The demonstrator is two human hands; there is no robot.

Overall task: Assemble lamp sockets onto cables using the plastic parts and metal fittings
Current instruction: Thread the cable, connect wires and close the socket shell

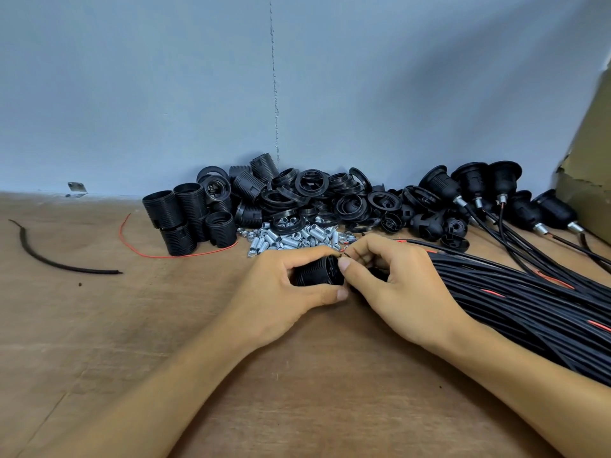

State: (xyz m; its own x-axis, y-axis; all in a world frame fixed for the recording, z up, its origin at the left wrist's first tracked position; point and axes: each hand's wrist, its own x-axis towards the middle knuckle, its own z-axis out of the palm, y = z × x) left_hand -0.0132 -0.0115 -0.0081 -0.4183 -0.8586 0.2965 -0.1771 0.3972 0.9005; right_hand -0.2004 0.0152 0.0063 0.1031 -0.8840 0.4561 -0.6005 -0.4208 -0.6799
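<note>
— While your left hand (281,294) curls round the black threaded socket (315,272) just below the middle of the frame, what does your right hand (396,285) hold?
— Your right fingers pinch a thin wire end (344,255) at the socket's top edge.
— And the other parts?
— Metal fittings (291,239) lie on the counter (132,325) just above your hands, with black plastic parts (314,193) heaped behind them. The cable bundle (529,302) runs toward the lower right.

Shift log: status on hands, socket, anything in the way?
Left hand grips black socket body. Right hand pinches wire end at it. Cable bundle beside right wrist, not blocking.
</note>
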